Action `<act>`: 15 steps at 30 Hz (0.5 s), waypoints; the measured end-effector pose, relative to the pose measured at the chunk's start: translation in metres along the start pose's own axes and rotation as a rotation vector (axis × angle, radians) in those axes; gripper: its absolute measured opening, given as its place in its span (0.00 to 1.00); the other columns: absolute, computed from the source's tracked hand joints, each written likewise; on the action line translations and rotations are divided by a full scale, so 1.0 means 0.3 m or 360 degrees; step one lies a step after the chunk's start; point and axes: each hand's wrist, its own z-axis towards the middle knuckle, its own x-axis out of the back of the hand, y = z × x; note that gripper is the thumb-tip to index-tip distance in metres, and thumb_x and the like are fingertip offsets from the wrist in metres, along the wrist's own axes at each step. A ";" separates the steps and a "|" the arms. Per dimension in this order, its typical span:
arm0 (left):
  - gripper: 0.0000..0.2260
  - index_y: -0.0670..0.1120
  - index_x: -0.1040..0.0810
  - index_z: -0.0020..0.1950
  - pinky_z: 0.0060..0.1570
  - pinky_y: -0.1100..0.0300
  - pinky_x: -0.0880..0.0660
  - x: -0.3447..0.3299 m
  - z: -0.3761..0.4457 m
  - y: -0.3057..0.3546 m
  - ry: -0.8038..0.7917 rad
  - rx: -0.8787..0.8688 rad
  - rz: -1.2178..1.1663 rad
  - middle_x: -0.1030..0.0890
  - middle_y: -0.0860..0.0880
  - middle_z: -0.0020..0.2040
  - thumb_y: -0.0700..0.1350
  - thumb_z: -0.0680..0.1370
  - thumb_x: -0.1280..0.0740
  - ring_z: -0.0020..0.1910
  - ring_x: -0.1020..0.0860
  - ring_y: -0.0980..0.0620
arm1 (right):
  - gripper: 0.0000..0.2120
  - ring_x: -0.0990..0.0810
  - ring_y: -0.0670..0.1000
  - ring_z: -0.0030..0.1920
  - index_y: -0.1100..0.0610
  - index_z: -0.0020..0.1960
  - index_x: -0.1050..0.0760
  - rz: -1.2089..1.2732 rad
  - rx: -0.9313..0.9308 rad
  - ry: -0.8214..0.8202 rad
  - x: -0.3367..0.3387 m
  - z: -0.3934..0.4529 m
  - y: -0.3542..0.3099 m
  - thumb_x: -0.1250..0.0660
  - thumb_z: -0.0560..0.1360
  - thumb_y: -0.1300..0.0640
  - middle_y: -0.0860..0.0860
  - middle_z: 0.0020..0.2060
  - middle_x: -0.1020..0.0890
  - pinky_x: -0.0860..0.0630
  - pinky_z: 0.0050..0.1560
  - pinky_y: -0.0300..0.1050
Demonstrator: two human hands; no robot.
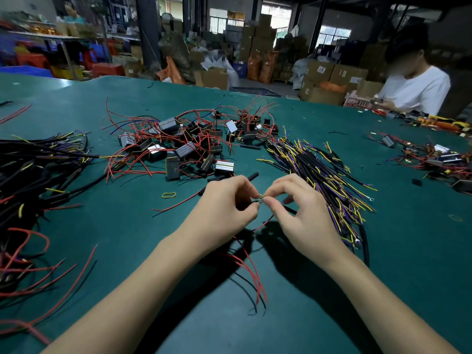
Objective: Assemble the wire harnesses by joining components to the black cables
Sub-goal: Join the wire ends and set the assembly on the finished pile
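Teal matte bench top [127, 238], big, loaded with stock. Far left: heap of black sheathed cables with red and yellow leads [38, 169], looks like finished harnesses, though joints too small to confirm. Centre back: pile of small black box components on thin red wires [184, 144], sizeable, so plenty left to fit. Right of centre: fanned bundle of black cables with yellow and purple tails [319, 175], apparently unjoined stock. Far right: second smaller pile of parts [439, 159] near a seated person in a white shirt [413, 90].

Front centre, raised off bench: left hand [224, 208] pinching wire ends at fingertips, right hand [298, 210] pinching same spot from other side. Between them a tiny yellow-tipped joint [261, 196], detail not resolvable. Red leads [251, 267] trailing down from it toward camera. Yellow rubber band [169, 195] loose, just left of hands.

Judgement: mid-batch, one joint in progress, majority of stock untouched.
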 end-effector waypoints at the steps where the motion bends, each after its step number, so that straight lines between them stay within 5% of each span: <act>1: 0.03 0.45 0.21 0.45 0.43 0.57 0.24 -0.003 -0.003 0.001 0.0022 -0.0050 0.0059 0.19 0.51 0.36 0.40 0.72 0.29 0.36 0.23 0.54 | 0.04 0.23 0.46 0.42 0.59 0.41 0.22 0.0082 -0.0070 -0.0013 -0.004 0.001 -0.004 0.31 0.74 0.65 0.50 0.40 0.22 0.30 0.45 0.34; 5: 0.05 0.44 0.24 0.47 0.44 0.51 0.25 -0.012 -0.011 0.007 0.0083 -0.0162 0.0244 0.20 0.50 0.39 0.42 0.73 0.30 0.41 0.23 0.49 | 0.06 0.23 0.53 0.31 0.56 0.40 0.23 0.0341 -0.0423 -0.0064 -0.009 -0.001 -0.002 0.32 0.75 0.62 0.49 0.35 0.22 0.28 0.38 0.45; 10: 0.05 0.42 0.23 0.47 0.41 0.47 0.26 -0.006 -0.020 0.015 0.0074 -0.0411 0.0537 0.21 0.46 0.43 0.43 0.77 0.34 0.42 0.23 0.44 | 0.04 0.34 0.41 0.20 0.56 0.43 0.22 0.0476 -0.0675 -0.0166 -0.005 0.003 0.009 0.32 0.76 0.58 0.52 0.24 0.24 0.40 0.23 0.30; 15: 0.16 0.41 0.21 0.46 0.35 0.48 0.25 0.009 -0.016 0.023 0.0003 -0.0555 0.0832 0.21 0.44 0.44 0.48 0.79 0.45 0.43 0.23 0.43 | 0.05 0.36 0.42 0.18 0.55 0.41 0.23 0.0503 -0.0657 -0.0187 0.003 0.001 0.016 0.32 0.76 0.58 0.52 0.24 0.24 0.41 0.22 0.30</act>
